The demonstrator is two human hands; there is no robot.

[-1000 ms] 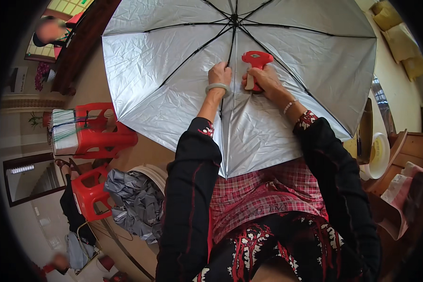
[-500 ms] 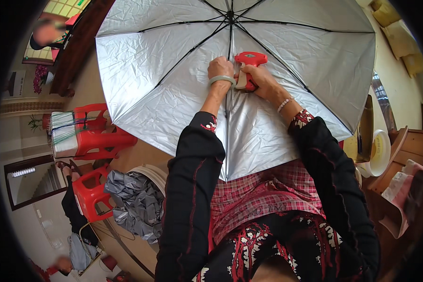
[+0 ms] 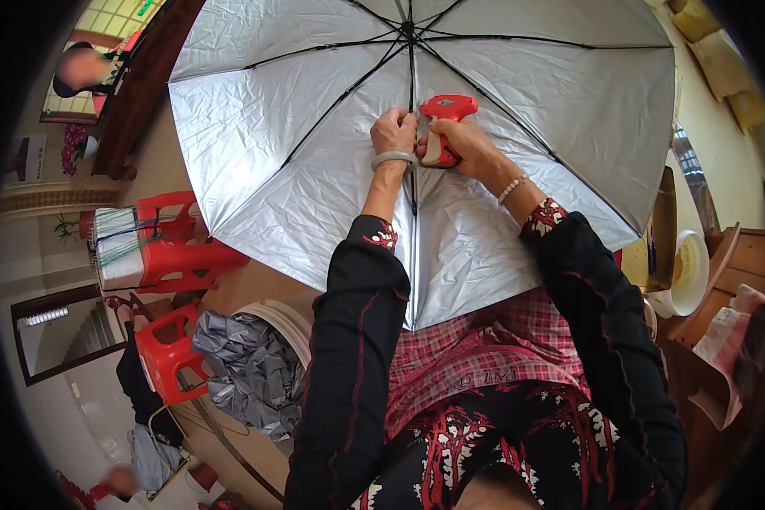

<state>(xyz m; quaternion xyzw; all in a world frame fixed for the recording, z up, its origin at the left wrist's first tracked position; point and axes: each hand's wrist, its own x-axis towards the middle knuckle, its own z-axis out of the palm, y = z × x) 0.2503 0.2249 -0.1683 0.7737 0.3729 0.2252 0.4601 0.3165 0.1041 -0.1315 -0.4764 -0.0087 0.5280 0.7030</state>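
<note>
An open umbrella (image 3: 552, 110) spreads before me with its silver inner side up, black ribs running out from the hub. My left hand (image 3: 393, 133), with a pale bangle at the wrist, is closed at one black rib (image 3: 412, 76) near the middle, and its fingertips seem to pinch there. Beside it, my right hand (image 3: 472, 146) grips a red-and-white pistol-shaped tool (image 3: 449, 107) with a trigger-like handle. The tool's end lies close to the rib and my left fingers; whether it touches them I cannot tell. The umbrella's near edge meets the red checked cloth (image 3: 484, 353) over my lap.
At my left stand red plastic stools (image 3: 174, 348), one bearing bundles of thin green strands (image 3: 115, 229). A white bucket (image 3: 285, 319) holds crumpled grey fabric (image 3: 251, 365). To the right are a pale tub (image 3: 684, 276) and a wooden seat (image 3: 722, 306). Another person (image 3: 149, 455) sits at lower left.
The umbrella has shifted slightly left and down. My left hand has moved a little down along the rib, and the tool has tilted and moved slightly left.
</note>
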